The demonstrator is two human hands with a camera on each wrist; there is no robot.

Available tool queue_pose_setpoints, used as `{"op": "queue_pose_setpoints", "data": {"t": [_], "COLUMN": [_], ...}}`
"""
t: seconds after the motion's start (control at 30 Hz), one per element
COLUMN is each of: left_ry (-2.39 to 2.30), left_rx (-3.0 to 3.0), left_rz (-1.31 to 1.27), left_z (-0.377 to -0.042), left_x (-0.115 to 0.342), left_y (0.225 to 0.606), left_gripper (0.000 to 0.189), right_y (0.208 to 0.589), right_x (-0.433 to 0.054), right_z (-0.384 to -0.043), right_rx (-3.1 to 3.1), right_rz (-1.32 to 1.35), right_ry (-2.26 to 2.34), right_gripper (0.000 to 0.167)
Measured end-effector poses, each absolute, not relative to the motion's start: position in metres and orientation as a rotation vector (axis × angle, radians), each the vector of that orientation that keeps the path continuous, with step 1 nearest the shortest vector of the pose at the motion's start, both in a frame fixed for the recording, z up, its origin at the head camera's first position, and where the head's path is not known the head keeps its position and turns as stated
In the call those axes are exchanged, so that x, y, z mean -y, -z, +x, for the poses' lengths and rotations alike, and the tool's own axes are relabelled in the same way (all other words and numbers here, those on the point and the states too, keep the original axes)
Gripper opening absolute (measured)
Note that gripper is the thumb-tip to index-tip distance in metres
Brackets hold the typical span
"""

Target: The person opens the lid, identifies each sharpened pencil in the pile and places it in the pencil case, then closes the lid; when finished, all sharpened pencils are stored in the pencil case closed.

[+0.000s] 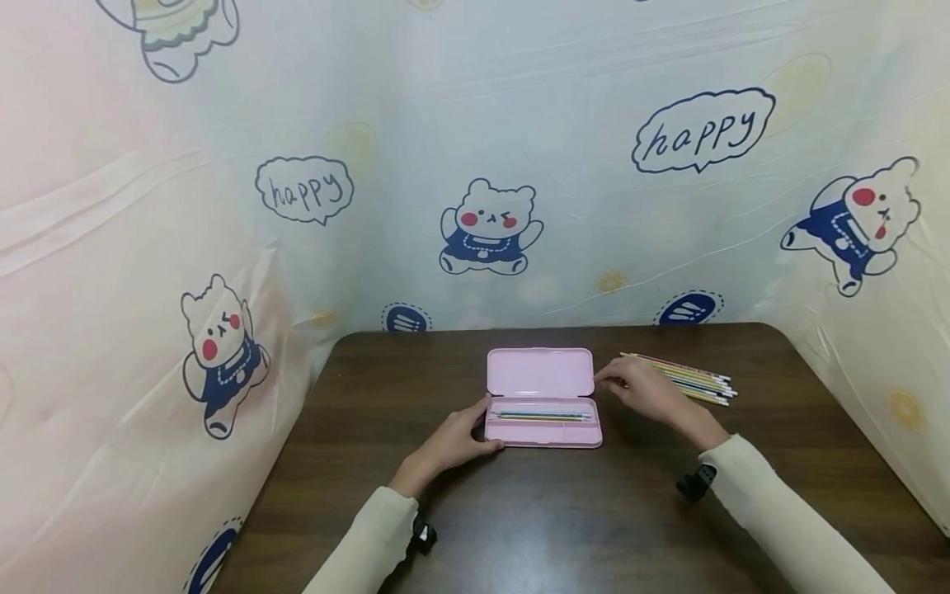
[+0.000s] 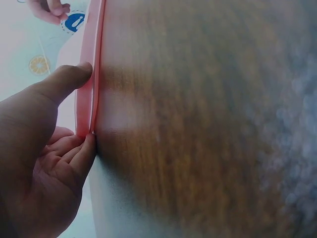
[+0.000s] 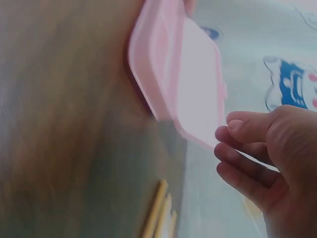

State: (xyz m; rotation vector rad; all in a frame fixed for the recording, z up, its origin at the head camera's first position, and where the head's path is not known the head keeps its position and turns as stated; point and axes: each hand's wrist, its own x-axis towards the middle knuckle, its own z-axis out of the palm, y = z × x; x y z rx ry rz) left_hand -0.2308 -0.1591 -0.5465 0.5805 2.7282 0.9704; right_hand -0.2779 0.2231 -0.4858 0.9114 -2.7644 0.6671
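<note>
A pink pencil case [image 1: 543,437] lies on the table with its lid [image 1: 540,371] raised back. Several pencils [image 1: 545,415] are in its tray. My left hand [image 1: 454,439] holds the case at its left end; in the left wrist view the thumb [image 2: 79,73] presses the pink front wall and the fingers bend round the corner. My right hand [image 1: 644,388] is at the right edge of the lid, fingers loosely bent, nothing between them. In the right wrist view its fingertips [image 3: 223,151] come right up to the lid's corner; whether they touch is unclear.
A loose bunch of pencils [image 1: 693,379] lies on the dark wooden table [image 1: 564,520], just beyond my right hand. Behind and beside the table hangs a pale printed curtain [image 1: 416,165] with bears. Each wrist carries a small black camera [image 1: 696,483].
</note>
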Motion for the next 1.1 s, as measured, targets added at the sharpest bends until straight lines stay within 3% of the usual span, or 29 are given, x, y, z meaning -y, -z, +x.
{"op": "queue_pose_setpoints", "data": {"t": [0.43,1.1], "left_ry": [-0.972,-0.961], "left_rx": [-2.725,-2.725], "left_rz": [0.566,0.561], "left_z": [-0.229,-0.229], "left_x": [0.16,0.159], "left_y": [0.546,0.545], "left_gripper": [0.099,0.098], "right_y": [0.48,0.506], "right_x": [-0.29,-0.361], "right_z": [-0.294,-0.298], "right_rx": [2.855,3.051], "right_rz": [0.7,0.519], "right_ry": [-0.591,-0.53], "right_gripper": [0.018,0.015]}}
